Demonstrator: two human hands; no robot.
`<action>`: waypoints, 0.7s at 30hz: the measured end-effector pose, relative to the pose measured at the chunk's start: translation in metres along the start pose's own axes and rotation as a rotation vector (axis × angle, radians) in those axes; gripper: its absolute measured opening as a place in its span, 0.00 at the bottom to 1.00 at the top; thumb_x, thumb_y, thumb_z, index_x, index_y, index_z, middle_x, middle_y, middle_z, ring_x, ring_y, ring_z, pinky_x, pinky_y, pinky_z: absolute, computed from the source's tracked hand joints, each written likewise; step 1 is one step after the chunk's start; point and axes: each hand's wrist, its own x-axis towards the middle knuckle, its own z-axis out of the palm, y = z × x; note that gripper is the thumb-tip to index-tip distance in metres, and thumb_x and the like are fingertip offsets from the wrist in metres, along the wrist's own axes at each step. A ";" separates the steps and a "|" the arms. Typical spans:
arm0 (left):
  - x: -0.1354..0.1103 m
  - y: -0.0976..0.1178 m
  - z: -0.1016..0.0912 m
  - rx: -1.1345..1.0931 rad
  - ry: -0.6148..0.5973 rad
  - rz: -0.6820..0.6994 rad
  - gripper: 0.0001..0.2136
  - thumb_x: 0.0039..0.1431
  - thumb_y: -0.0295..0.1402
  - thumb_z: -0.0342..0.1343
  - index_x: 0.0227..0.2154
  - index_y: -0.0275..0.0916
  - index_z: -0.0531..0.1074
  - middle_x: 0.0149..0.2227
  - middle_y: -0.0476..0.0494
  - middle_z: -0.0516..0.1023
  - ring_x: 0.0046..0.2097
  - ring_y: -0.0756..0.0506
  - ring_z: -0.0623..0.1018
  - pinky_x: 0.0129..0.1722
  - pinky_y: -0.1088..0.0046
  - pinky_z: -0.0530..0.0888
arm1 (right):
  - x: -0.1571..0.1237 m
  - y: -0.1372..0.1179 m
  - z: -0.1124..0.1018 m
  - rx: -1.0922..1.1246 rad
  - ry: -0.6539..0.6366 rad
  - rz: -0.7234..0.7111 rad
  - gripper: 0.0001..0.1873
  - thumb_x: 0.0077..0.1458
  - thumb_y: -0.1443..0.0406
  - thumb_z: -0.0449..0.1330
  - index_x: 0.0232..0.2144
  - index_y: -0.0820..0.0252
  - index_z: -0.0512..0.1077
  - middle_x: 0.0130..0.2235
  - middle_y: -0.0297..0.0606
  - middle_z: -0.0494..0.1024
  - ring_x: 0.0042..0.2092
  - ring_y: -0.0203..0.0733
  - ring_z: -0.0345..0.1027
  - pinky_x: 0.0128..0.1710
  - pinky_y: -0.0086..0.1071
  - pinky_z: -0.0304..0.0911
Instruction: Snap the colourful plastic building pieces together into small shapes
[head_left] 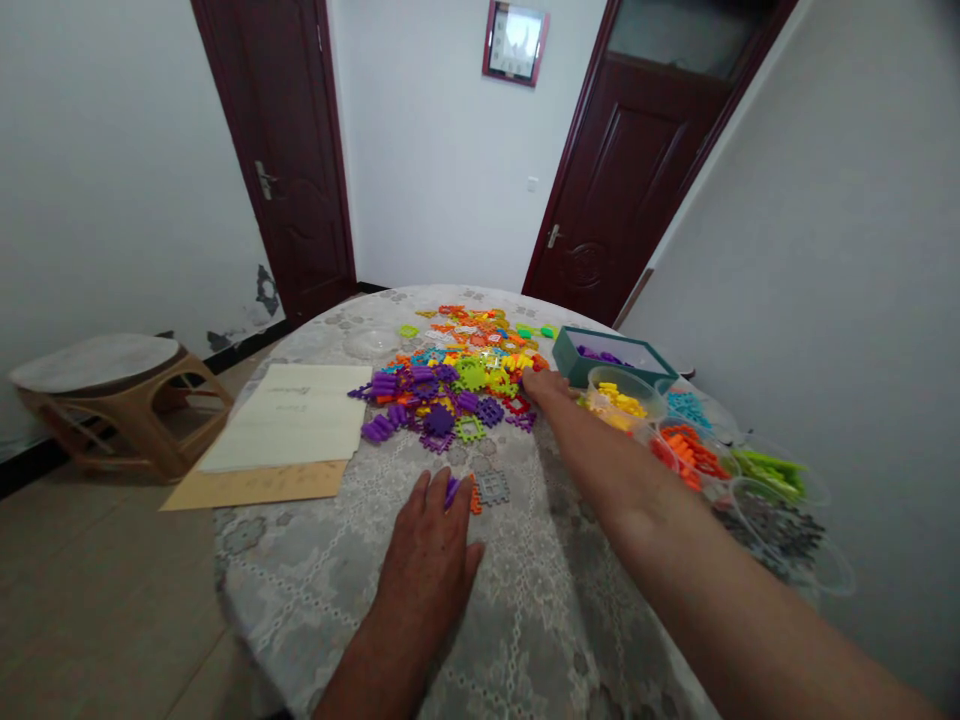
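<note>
My left hand [431,525] lies palm down on the table, its fingers out and its thumb held apart. A purple plastic piece [451,492] shows among its fingertips; the rest of that piece is covered. Beside the fingertips lie an orange toothed piece [475,495] and a grey square, grid-like toothed piece [493,488], seemingly touching each other. My right hand [546,392] reaches to the right side of a pile of colourful plastic interlocking pieces [471,376], close to red and yellow ones. Its fingertips are mostly hidden, so any held piece cannot be made out.
Cream paper sheets [292,415] lie over a brown envelope or card [255,488] at left. At right stand a green box [574,362] with purple pieces and several clear tubs, including one of orange pieces [690,452]. A stool [120,405] stands left of the table.
</note>
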 end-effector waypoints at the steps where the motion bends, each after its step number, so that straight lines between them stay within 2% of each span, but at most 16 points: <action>1: 0.001 0.001 0.000 0.002 0.006 -0.002 0.33 0.62 0.31 0.62 0.70 0.39 0.64 0.74 0.31 0.61 0.75 0.28 0.57 0.72 0.47 0.61 | -0.001 0.001 0.002 -0.016 -0.019 0.059 0.29 0.74 0.51 0.47 0.59 0.64 0.75 0.60 0.63 0.74 0.62 0.62 0.65 0.59 0.58 0.61; 4: 0.005 0.003 0.001 0.004 0.014 -0.009 0.33 0.61 0.32 0.63 0.70 0.38 0.65 0.73 0.30 0.62 0.75 0.26 0.59 0.72 0.47 0.62 | -0.010 0.005 0.010 -0.088 -0.049 0.151 0.31 0.72 0.49 0.47 0.63 0.62 0.72 0.65 0.60 0.70 0.65 0.64 0.60 0.62 0.59 0.55; 9: 0.007 0.007 0.003 0.038 0.025 -0.026 0.32 0.63 0.33 0.62 0.69 0.36 0.65 0.72 0.28 0.63 0.74 0.26 0.61 0.70 0.47 0.64 | -0.049 0.009 0.024 -0.148 -0.041 0.085 0.33 0.71 0.48 0.48 0.62 0.67 0.72 0.65 0.61 0.70 0.65 0.67 0.60 0.63 0.64 0.51; 16: 0.006 0.005 0.013 0.063 0.102 -0.030 0.32 0.63 0.35 0.63 0.69 0.35 0.65 0.70 0.27 0.66 0.72 0.28 0.65 0.70 0.48 0.64 | -0.112 0.007 0.023 -0.165 -0.029 -0.045 0.32 0.70 0.46 0.50 0.58 0.62 0.77 0.62 0.60 0.74 0.63 0.68 0.64 0.61 0.63 0.56; 21: 0.006 0.004 0.017 0.057 0.123 -0.030 0.32 0.63 0.36 0.63 0.68 0.33 0.66 0.70 0.25 0.66 0.71 0.29 0.66 0.70 0.50 0.64 | -0.140 0.001 0.014 -0.136 -0.068 -0.197 0.28 0.71 0.47 0.51 0.56 0.59 0.77 0.57 0.56 0.78 0.60 0.63 0.69 0.58 0.56 0.62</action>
